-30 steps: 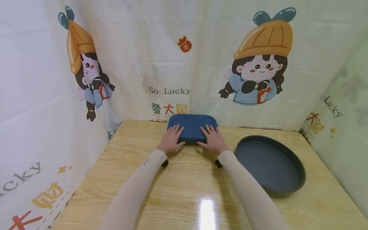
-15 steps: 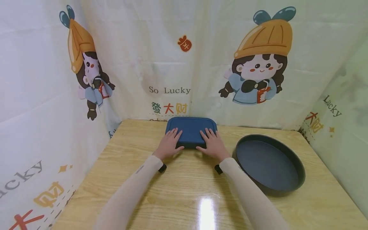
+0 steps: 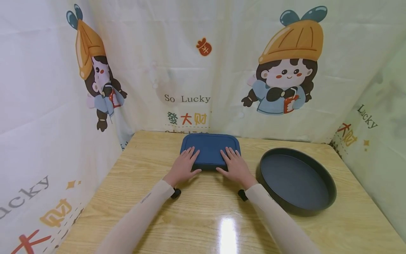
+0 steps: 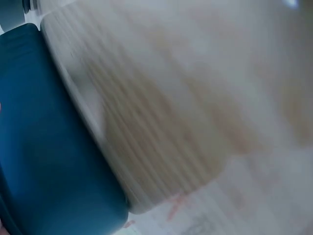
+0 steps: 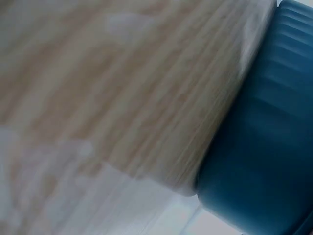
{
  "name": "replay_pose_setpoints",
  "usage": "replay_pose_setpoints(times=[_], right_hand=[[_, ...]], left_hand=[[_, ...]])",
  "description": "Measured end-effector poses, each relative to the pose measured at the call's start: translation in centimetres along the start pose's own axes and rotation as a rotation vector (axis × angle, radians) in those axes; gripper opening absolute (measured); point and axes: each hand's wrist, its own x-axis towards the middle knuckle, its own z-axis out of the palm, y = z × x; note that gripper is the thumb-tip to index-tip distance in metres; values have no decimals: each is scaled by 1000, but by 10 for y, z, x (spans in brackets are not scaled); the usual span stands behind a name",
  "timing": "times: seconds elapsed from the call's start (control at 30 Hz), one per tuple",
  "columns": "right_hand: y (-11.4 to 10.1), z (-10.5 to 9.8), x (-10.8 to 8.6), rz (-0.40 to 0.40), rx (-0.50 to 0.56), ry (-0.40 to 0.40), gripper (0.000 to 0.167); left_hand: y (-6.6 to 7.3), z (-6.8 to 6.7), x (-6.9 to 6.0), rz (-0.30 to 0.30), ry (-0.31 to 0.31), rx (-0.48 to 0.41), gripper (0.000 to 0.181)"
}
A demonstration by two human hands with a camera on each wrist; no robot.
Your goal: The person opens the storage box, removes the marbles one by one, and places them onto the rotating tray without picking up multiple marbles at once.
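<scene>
A blue box (image 3: 210, 148) with rounded corners and a raised rim around its top lies flat at the back of the table; its front side looks dark. My left hand (image 3: 183, 165) rests on its front left part, fingers straight and spread over the top, thumb by the front edge. On the front right part my right hand (image 3: 237, 167) lies in the same way. One side of the blue box (image 4: 54, 137) fills the left of the left wrist view. In the right wrist view, the blue box (image 5: 259, 132) stands at the right.
To the right, close to my right forearm, sits a round dark grey pan (image 3: 298, 180) with a raised wall. The wooden table (image 3: 190, 218) ends at a printed curtain (image 3: 231, 88) behind the box. More curtain hangs on the left and right.
The blue box has slid a little toward me, away from the back curtain, with both hands on it. The pan stays in place.
</scene>
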Motion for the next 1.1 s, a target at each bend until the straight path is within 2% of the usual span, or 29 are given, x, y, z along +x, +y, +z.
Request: replay_pose_setpoints(times=[0.17,0.37,0.53,0.73,0.83,1.0,1.1], right_hand=[[-3,0,-7,-31,-6,-18,77],[-11,-1,-16,-69,4,-8,76],[-21,-1,-26,-102,-22,-9,76],[-37,-4,-38,-167,-23,3,76],[-47,-5,-42,-209,-21,13,76],[-65,-6,-48,-279,16,17,76],[-67,-5,-48,-321,43,26,75]], left_hand=[[-1,0,-6,9,-12,-35,76],[-11,-1,-9,46,16,-83,66],[-17,-2,-10,55,-3,-112,57],[-18,-6,-4,13,-53,-142,56],[-20,-7,1,10,-55,-139,55],[-29,-9,10,76,-55,-124,52],[-31,-8,13,94,-57,-114,53]])
